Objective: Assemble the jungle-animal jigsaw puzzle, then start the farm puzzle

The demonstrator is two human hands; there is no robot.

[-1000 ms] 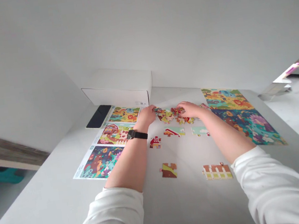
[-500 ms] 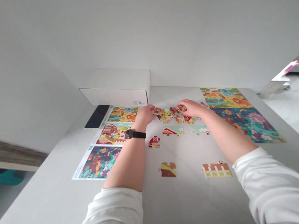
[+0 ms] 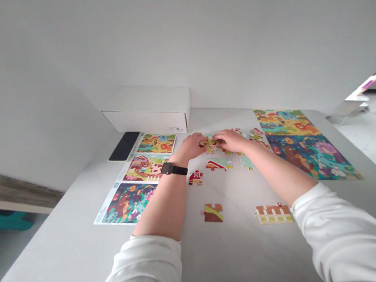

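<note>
My left hand (image 3: 191,146) and my right hand (image 3: 231,140) meet at the far middle of the white table (image 3: 65,240), fingers curled on colourful puzzle pieces (image 3: 210,144) held between them. More loose pieces (image 3: 250,135) lie just right of my right hand. Nearer me lie a red-roof piece (image 3: 219,163), a small red barn piece (image 3: 195,177), a brown-and-yellow piece (image 3: 212,213) and a fence strip (image 3: 274,214). A black watch (image 3: 173,169) is on my left wrist.
A reference sheet with three pictures (image 3: 137,180) lies at left, with a black phone (image 3: 124,146) beyond it. A white box (image 3: 151,109) stands against the wall. Finished puzzles (image 3: 305,148) cover the table's right side.
My hands have come closer together; the right hand moved left toward the left hand, bringing the pieces between them.
</note>
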